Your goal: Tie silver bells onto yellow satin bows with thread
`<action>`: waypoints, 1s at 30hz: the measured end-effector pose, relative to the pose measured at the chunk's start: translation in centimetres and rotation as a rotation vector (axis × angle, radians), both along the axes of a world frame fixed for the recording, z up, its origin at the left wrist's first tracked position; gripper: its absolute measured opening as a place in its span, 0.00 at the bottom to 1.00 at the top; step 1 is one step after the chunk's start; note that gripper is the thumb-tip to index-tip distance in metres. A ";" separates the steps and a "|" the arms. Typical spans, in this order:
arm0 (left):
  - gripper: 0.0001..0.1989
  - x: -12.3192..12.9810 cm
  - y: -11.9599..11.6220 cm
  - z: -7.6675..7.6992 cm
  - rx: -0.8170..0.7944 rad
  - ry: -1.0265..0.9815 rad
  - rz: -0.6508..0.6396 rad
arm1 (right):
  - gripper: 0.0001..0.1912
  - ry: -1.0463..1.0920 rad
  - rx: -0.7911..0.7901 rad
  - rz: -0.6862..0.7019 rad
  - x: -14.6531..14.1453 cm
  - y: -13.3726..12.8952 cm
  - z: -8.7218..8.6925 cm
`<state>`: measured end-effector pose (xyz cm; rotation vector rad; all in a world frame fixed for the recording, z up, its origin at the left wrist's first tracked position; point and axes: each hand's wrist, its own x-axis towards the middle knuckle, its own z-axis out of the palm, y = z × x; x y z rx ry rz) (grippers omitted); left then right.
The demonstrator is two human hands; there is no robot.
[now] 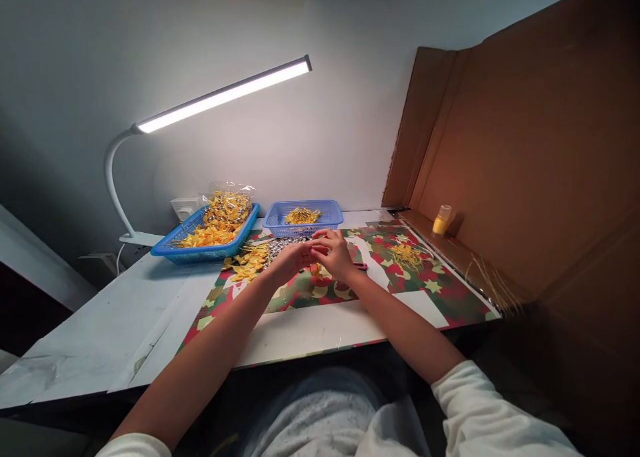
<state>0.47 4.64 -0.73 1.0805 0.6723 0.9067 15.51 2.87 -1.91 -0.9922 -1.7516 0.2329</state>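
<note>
My left hand (294, 257) and my right hand (334, 253) meet over the middle of the patterned mat, fingertips pinched together. What they pinch is too small and too covered by the fingers to make out. A bit of yellow ribbon (315, 269) shows just below the fingertips; whether it is held or lies on the mat I cannot tell. Left of my left hand lie several yellow ribbon bows (249, 262). Behind my hands is a heap of small silvery pieces (286, 244), partly hidden. A dark red-edged object (361, 266) pokes out beside my right wrist.
A blue basket (200, 253) heaped with yellow bows stands back left; a shallower blue basket (303, 230) holds yellow-gold cords. Loose yellow cords (407, 257) lie right. A small yellow-filled bottle (441, 221) stands by the cardboard wall (520, 143). A lit lamp (225, 95) hangs above.
</note>
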 end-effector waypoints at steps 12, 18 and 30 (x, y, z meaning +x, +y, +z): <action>0.19 -0.9 0.2 0.2 0.237 0.216 -0.006 | 0.08 0.093 -0.272 0.343 3.4 -0.5 3.0; 0.17 -1.2 0.4 -0.2 0.400 0.356 0.069 | 0.11 0.304 -0.541 0.482 4.1 -0.6 3.5; 0.10 -1.9 1.5 -0.8 0.462 0.198 0.149 | 0.07 0.427 -0.541 0.387 3.6 0.1 2.8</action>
